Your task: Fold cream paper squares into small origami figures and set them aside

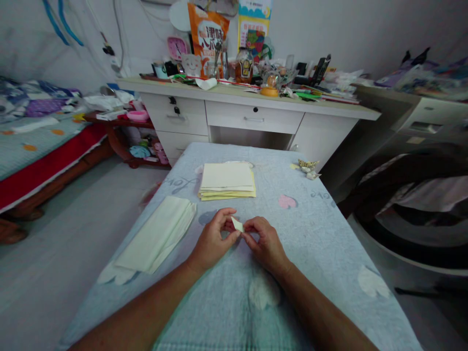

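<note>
A small folded piece of pale paper (237, 224) is held up between both hands over the middle of the cloth-covered table (310, 234). My left hand (215, 236) pinches its left side, the thumb low and the fingers behind it. From the right, the thumb and fingertips of my right hand (265, 241) close on the other edge. Just beyond the hands lies a stack of cream and yellow paper sheets (228, 178). To the left of my left hand rests a long folded bundle of pale green paper (159, 234).
Small folded paper pieces (309, 168) sit at the table's far right corner. Behind stands a white desk (183, 114) crowded with a jar (244, 66), an orange bag (208, 36) and a pink clock (177, 48). A bed (44, 141) is at left, a washing machine (420, 126) at right.
</note>
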Demonstrator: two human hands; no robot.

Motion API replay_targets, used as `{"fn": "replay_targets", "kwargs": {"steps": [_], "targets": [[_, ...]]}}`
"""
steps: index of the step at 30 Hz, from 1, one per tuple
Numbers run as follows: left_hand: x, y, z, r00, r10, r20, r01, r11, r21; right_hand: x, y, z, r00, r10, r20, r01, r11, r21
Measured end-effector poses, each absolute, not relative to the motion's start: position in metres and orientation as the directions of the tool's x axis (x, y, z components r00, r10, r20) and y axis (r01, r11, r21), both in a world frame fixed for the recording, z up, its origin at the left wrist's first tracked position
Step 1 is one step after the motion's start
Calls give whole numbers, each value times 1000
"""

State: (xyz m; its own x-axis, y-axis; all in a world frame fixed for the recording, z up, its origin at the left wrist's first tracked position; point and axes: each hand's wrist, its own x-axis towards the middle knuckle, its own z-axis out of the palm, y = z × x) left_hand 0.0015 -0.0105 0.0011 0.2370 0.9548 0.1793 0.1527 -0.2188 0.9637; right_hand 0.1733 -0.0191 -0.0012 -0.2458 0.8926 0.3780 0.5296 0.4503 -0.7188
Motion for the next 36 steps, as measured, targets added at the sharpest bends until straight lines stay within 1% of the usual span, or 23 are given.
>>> {"fn": "replay_targets", "kwargs": {"steps": [5,9,19,23,26,32,36], "targets": [[1,-12,2,233,949,211,311,-278,909,173,-19,-4,-258,889,378,513,458,-726],[2,-14,2,217,948,235,374,-303,876,172,-20,-4,-261,890,374,513,456,-727],[5,-16,4,228,932,282,421,-356,834,170,-22,-2,-261,892,368,519,451,-726],[6,-16,6,247,918,310,449,-392,803,166,-23,0,-205,914,349,552,403,-730],[7,-17,8,270,907,323,449,-415,791,165,-24,0,-169,921,350,602,378,-704],[6,-17,8,307,901,305,444,-419,792,168,-22,0,-192,894,405,640,427,-639],[4,-17,9,343,889,304,422,-435,796,171,-20,-1,-187,889,418,637,434,-637]]}}
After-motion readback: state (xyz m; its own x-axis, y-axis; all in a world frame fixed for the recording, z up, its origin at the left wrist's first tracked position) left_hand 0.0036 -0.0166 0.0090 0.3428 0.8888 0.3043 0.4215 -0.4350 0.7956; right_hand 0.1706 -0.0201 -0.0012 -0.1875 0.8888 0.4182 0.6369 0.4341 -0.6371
